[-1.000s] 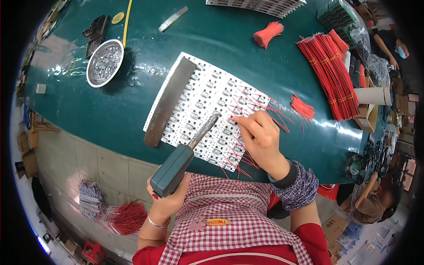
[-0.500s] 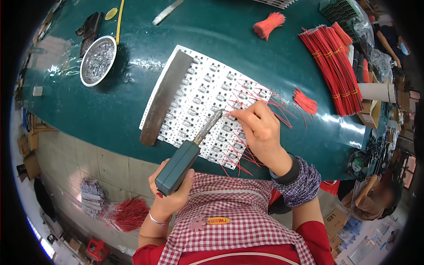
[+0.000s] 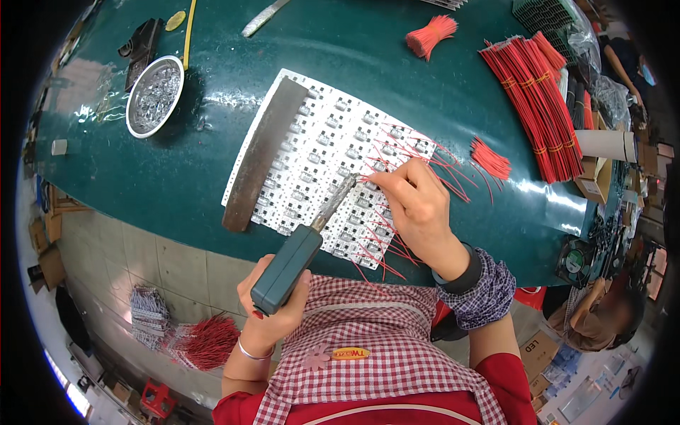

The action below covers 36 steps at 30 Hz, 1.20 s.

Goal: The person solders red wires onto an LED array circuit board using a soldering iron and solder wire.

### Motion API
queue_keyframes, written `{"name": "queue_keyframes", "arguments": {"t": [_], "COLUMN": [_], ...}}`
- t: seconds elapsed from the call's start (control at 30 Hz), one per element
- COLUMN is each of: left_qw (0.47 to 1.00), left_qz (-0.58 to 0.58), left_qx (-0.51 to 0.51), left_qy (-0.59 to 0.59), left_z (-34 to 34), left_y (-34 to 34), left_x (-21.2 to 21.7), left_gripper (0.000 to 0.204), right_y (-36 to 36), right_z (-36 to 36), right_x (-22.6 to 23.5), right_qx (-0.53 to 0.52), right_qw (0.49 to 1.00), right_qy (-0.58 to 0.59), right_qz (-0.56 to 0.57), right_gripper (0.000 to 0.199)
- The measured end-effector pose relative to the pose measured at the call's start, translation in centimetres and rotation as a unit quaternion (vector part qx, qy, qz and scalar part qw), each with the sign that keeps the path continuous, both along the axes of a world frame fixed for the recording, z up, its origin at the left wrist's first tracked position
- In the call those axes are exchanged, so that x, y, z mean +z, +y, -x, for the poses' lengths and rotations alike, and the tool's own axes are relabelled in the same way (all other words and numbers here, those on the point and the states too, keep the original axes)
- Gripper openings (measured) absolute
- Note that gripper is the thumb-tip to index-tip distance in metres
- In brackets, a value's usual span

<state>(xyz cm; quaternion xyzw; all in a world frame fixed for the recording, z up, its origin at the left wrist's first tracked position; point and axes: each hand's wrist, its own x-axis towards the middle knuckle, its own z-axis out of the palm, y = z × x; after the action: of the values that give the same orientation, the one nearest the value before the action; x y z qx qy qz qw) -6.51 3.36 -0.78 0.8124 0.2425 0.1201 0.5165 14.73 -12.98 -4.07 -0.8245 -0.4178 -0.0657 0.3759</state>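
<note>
My left hand (image 3: 280, 312) is wrapped round the dark green handle of a soldering gun (image 3: 287, 268). Its tip meets the white circuit board panel (image 3: 237, 180), close to my right fingertips. Pinched between the thumb and finger of my right hand (image 3: 419, 212) is a thin red wire (image 3: 364, 178), whose end is at the tip of the gun. Rows of small components cover the panel. Several red wires (image 3: 443, 166) stick out over its right side, above and below my right hand. A dark flat bar (image 3: 265, 152) lies along the panel's left side.
A white bowl (image 3: 132, 113) of silvery scraps stands at the left. Loose red wires (image 3: 490, 159) lie right of the panel; another bunch (image 3: 431, 37) is farther back. Long red wire bundles (image 3: 535, 106) lie at the right. A person (image 3: 595, 319) sits at the far right.
Both hands stay almost in place, the gun's tip still at the wire my right hand pinches. The panel and the table things appear shifted very slightly up and left in view.
</note>
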Motion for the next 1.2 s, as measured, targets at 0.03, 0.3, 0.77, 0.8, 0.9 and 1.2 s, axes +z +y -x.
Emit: {"name": "queue_keyframes", "arguments": {"t": [0.03, 0.3, 0.77, 0.8, 0.9, 1.2], "left_qw": [1.000, 0.998, 0.999, 0.999, 1.000, 1.000], "left_qz": [0.003, -0.028, -0.023, -0.020, -0.013, -0.009], "left_qx": [-0.001, 0.013, 0.005, 0.007, 0.010, -0.003], "left_qy": [0.007, -0.052, -0.028, -0.028, -0.025, -0.016], "left_z": [0.1, 0.8, 1.6, 1.5, 1.5, 1.5], "left_y": [0.0, 0.0, 0.1, 0.1, 0.0, 0.0], "left_x": [0.0, -0.7, -1.0, -0.9, -0.6, -0.6], "left_gripper": [0.018, 0.022, 0.024, 0.024, 0.024, 0.024], "right_y": [0.0, -0.1, 0.8, 0.8, 0.9, 1.3], "right_z": [0.0, 0.1, 2.1, 2.1, 2.3, 2.6], "right_x": [0.0, 0.1, 0.8, 0.8, 0.9, 0.6], "right_qx": [-0.002, -0.001, -0.012, -0.012, -0.015, -0.020], "right_qw": [1.000, 1.000, 0.999, 0.999, 0.999, 0.998], "right_qy": [-0.002, 0.004, -0.050, -0.047, -0.044, -0.061], "right_qz": [0.001, 0.005, 0.013, 0.017, 0.023, 0.027], "right_gripper": [0.025, 0.025, 0.028, 0.028, 0.028, 0.021]}}
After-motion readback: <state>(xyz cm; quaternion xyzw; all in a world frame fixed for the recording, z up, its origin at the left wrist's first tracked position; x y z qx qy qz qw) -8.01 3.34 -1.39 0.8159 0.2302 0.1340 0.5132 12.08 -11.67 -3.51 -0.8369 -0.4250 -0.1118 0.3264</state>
